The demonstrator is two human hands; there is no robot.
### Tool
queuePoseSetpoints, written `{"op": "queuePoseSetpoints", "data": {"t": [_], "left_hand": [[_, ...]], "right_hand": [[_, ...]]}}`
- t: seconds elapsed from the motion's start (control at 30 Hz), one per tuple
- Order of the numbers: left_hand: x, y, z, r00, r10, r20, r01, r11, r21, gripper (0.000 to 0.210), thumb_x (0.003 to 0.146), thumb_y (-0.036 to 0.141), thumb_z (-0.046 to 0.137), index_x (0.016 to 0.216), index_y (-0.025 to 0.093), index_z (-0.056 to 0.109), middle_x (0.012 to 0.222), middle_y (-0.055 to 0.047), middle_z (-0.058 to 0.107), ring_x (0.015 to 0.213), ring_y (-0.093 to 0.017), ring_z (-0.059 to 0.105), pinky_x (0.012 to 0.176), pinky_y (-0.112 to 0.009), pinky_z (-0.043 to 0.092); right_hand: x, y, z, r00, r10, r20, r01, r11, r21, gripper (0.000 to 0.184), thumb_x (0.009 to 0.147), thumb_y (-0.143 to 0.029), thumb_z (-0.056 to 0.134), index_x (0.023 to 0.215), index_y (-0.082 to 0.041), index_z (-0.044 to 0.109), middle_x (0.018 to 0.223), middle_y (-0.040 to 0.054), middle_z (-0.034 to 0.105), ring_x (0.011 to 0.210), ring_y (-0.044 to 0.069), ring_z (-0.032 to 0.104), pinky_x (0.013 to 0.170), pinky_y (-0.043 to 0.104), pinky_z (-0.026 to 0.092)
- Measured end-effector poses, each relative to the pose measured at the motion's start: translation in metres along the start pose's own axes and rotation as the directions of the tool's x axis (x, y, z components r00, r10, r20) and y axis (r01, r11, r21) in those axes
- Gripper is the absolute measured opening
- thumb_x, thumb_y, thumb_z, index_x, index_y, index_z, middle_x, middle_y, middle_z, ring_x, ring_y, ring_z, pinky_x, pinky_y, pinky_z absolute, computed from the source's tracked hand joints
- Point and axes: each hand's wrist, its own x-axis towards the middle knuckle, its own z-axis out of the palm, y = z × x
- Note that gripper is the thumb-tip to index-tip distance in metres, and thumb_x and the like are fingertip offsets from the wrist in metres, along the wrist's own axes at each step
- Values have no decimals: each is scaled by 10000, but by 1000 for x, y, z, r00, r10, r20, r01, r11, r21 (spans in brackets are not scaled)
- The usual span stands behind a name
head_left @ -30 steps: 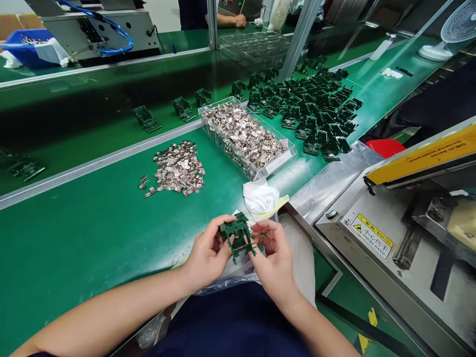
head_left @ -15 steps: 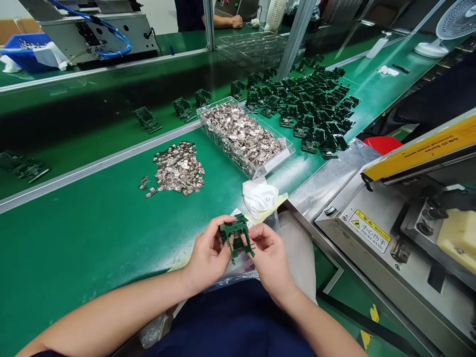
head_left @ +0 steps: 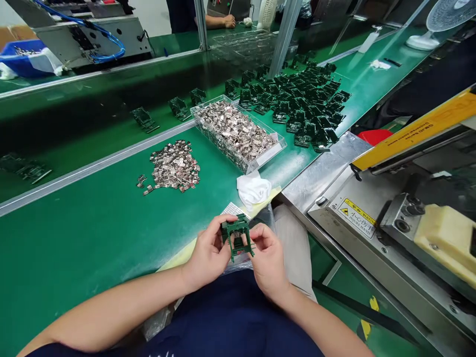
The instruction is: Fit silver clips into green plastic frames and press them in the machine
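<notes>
A dark green plastic frame (head_left: 238,225) with an open middle and thin prongs is held close to my body, above the near edge of the bench. My left hand (head_left: 208,253) grips its left side, fingers behind and thumb in front. At the right side of the frame, my right hand (head_left: 269,258) is closed, thumb and fingertips pinching at its edge; any small piece between them is hidden. Beyond my hands lies a heap of small metal pieces (head_left: 174,166). A clear plastic tray (head_left: 238,166) full of similar pieces stands farther right.
Many dark green frames (head_left: 308,104) lie piled at the back right. A white cloth (head_left: 255,191) sits just beyond my hands. At right stands a machine with a warning label (head_left: 359,218). Across the divider, a co-worker's hand (head_left: 229,21) rests on another bench.
The view has shifted slightly, so the bench items appear a little farther left and the machine shows more. Both hands keep nearly the same hold on the green frame.
</notes>
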Motion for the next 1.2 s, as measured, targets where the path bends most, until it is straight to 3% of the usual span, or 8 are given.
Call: {"op": "queuePoseSetpoints", "data": {"t": [0.17,0.3,0.4,0.47,0.63,0.83,1.03,1.2], "left_hand": [[13,0,3,998,46,47,-42,996,-84,323,864,255,614,1169,215,518,837,-10,592,648,-114,596,588,-230,568],[36,-7,5,990,27,-136,-57,973,-223,414,826,378,673,1161,224,484,1036,-59,569,825,-169,648,621,-269,610],[47,-14,6,980,-7,-198,-49,960,-276,475,783,407,721,1141,221,471,1050,-54,548,850,-168,644,644,-274,618],[50,-19,6,979,-15,-206,-47,955,-292,462,783,398,726,1126,222,472,1022,-39,545,842,-152,635,635,-252,614],[48,-22,6,979,-11,-202,-53,950,-307,428,800,374,716,1121,227,474,996,-25,554,826,-134,626,635,-240,614],[47,-19,10,985,0,-171,-44,966,-256,392,830,364,684,1145,228,494,1031,-41,539,817,-141,640,639,-253,620],[47,-20,10,987,-1,-162,-40,967,-251,376,852,353,660,1164,235,487,1024,-41,572,784,-136,666,657,-255,620],[48,-19,9,987,-7,-161,-36,964,-264,385,847,365,667,1156,231,482,974,-34,592,733,-133,680,619,-241,615]], "right_hand": [[-5,5,-24,988,-151,-8,149,978,-145,190,833,-347,696,776,-193,601,707,-6,576,627,130,542,576,228,473],[-4,28,-41,999,-27,-27,20,974,-227,278,874,-451,626,825,-177,625,682,2,565,604,135,511,554,242,443],[1,49,-36,984,115,138,-81,969,-232,326,813,-487,675,819,-162,653,692,11,589,601,136,502,560,252,430],[5,60,-26,977,107,185,-69,977,-203,323,791,-477,696,777,-159,646,663,0,577,582,126,478,556,247,407],[6,75,-8,997,5,75,9,981,-193,370,846,-475,623,649,-169,555,576,-26,485,535,109,407,519,237,353],[-1,86,-16,995,-86,60,100,951,-294,354,900,-444,551,666,-180,546,594,-13,482,558,130,432,545,260,362],[2,85,-23,972,-139,192,207,891,-404,367,924,-424,467,657,-196,572,660,33,565,629,169,529,627,295,423],[11,90,-44,942,20,336,171,832,-528,315,892,-335,508,641,-206,649,611,22,627,566,167,588,570,268,446]]}}
